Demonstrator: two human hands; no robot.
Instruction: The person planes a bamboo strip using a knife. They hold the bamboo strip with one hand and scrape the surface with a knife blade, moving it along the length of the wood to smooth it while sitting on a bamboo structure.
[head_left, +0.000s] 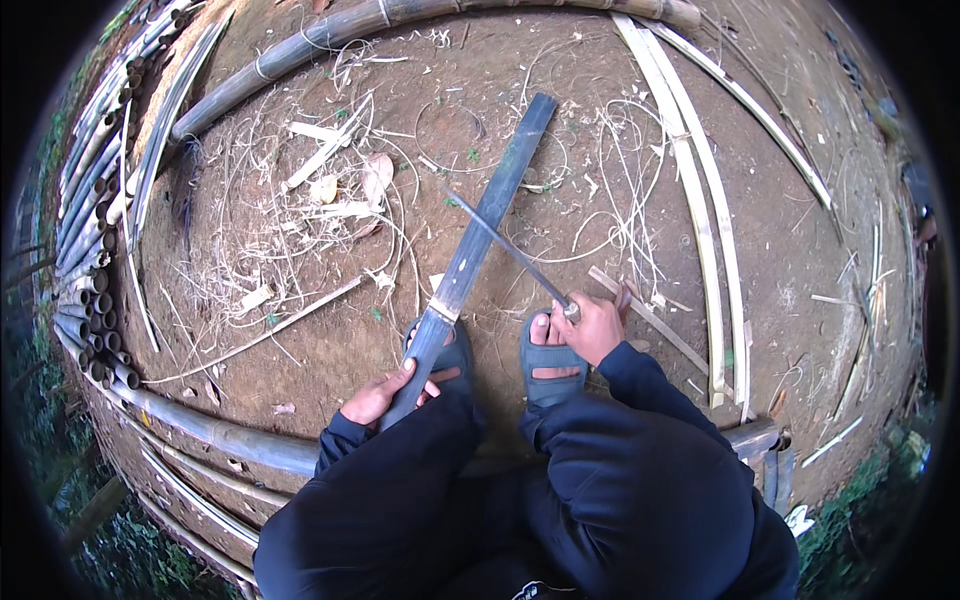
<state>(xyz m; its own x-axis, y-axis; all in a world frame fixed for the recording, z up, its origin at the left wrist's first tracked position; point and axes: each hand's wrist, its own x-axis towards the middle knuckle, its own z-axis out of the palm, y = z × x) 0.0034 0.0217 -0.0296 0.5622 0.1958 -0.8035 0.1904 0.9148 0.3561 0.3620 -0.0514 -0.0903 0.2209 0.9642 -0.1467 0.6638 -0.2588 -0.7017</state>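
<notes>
My left hand [378,395] grips the near end of a dark split bamboo strip [490,215], which slants up and away to the right from beside my left leg. A pale node ring crosses the strip near my left foot. In my right hand [592,332], fingers wrapped round its handle, is a long narrow-bladed knife [505,247]. Its blade points to the upper left and crosses over the middle of the bamboo strip; whether it touches the surface I cannot tell.
My sandalled feet [553,362] stand just beyond my knees. Shavings and thin curls [330,215] litter the dirt at left. Long pale bamboo slats [690,190] lie at right. A thick bamboo pole [330,32] spans the far side; cut bamboo tubes [100,300] are stacked far left.
</notes>
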